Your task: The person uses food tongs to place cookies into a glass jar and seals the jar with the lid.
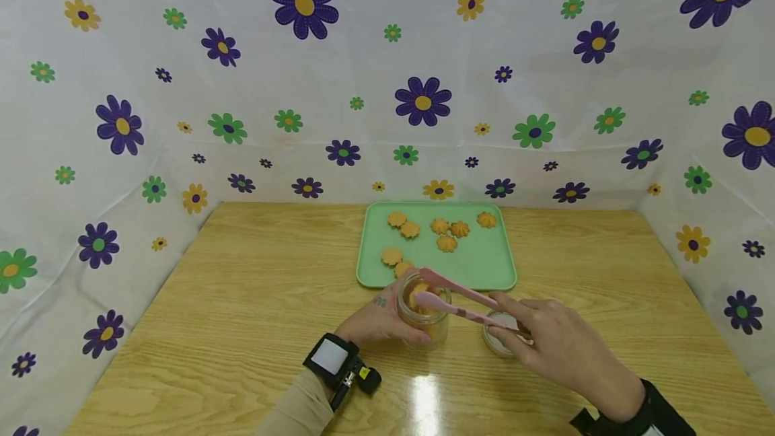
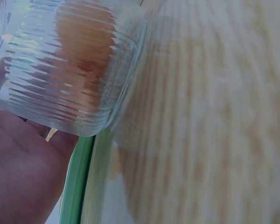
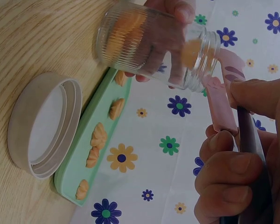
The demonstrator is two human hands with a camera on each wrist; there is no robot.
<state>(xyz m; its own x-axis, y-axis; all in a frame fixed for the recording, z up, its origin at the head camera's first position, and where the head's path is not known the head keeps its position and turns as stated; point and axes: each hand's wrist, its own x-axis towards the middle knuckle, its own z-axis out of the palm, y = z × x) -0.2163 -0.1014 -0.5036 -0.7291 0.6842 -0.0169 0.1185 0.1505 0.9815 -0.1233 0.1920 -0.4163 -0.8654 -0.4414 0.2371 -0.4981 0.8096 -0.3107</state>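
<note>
My left hand (image 1: 378, 320) grips a ribbed glass jar (image 3: 151, 44) round its side, near the table's middle. Inside, several orange-brown cookies (image 3: 123, 35) lie at the bottom, and one cookie (image 3: 191, 53) is up in the neck. My right hand (image 1: 560, 342) holds pink tongs (image 1: 463, 290) with dark handles. Their tips are spread at the jar's mouth; whether they touch the cookie in the neck I cannot tell. The left wrist view shows the jar's ribbed wall (image 2: 42, 88) against my palm. Below the tongs, a round pale lid (image 3: 44, 126) lies on the table, partly hidden in the head view.
A green tray (image 1: 478, 268) lies behind the jar, bearing several flower-shaped cookies (image 1: 447, 243). The wooden table (image 1: 260, 281) meets a white flowered cloth (image 1: 363, 39) at the back and both sides.
</note>
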